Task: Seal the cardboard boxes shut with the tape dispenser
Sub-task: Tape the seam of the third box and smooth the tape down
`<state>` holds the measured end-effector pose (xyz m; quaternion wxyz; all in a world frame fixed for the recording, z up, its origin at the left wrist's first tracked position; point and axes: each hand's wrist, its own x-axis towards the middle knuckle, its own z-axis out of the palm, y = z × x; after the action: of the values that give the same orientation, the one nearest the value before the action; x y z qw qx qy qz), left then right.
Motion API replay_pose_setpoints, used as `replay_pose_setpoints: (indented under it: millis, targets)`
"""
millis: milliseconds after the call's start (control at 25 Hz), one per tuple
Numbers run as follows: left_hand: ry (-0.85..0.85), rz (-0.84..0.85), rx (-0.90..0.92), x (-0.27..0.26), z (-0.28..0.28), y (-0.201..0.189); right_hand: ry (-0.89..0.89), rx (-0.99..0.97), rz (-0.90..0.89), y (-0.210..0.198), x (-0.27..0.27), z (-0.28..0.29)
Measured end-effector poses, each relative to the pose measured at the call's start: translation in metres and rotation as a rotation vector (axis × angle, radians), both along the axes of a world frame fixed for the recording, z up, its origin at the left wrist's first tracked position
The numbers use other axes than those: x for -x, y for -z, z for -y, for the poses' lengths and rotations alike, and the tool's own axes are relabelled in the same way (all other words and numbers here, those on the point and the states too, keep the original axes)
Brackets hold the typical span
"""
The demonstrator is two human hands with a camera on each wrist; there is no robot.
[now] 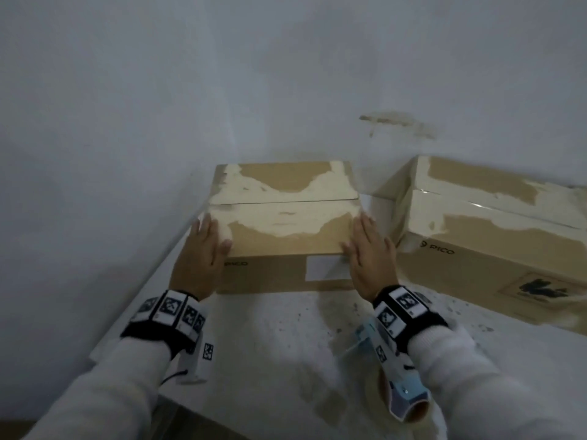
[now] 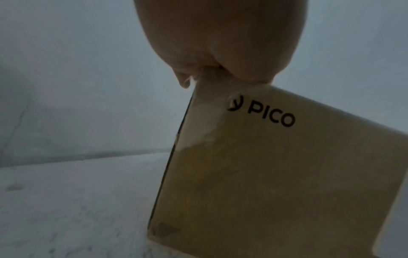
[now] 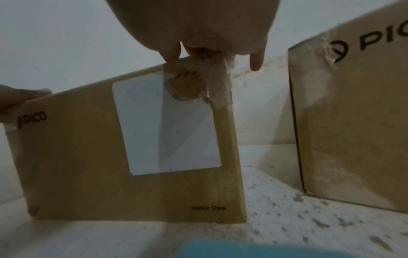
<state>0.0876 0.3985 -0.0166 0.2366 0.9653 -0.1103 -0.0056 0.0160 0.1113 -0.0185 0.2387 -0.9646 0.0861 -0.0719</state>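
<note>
A brown PICO cardboard box stands mid-table with its top flaps down and a bare seam across the top. My left hand lies flat against its near left corner, thumb on the top edge. My right hand presses the near right corner the same way, fingers straight. The left wrist view shows the box under my left hand. The right wrist view shows the box front below my right hand. A blue tape dispenser lies on the table under my right forearm.
A second PICO box with shiny tape along its top seam sits to the right, close to the first. The white speckled table ends at a left edge. A pale wall stands right behind both boxes.
</note>
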Motion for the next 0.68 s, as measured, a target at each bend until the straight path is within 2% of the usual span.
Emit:
replay_pose_setpoints:
  millis: [160, 240, 360, 480, 560, 680]
  targets:
    - [-0.065, -0.025, 0.237, 0.004, 0.001, 0.002, 0.079, -0.179, 0.142, 0.008, 0.0, -0.006]
    - [-0.09, -0.055, 0.345, 0.003, -0.001, 0.0, 0.14, -0.391, 0.214, 0.007, -0.003, -0.01]
    - [-0.118, -0.139, 0.446, 0.002, -0.003, -0.003, 0.256, -0.788, 0.228, 0.002, -0.005, -0.01]
    - [-0.067, -0.165, 0.495, -0.006, -0.01, -0.015, 0.351, -0.984, 0.213, -0.002, -0.011, 0.003]
    - [-0.036, -0.179, 0.491, -0.017, -0.021, -0.02, 0.368, -0.972, 0.195, -0.007, -0.012, 0.012]
    - [0.0, -0.246, 0.421, -0.041, -0.04, -0.018, 0.354, -0.797, 0.175, -0.018, -0.002, 0.02]
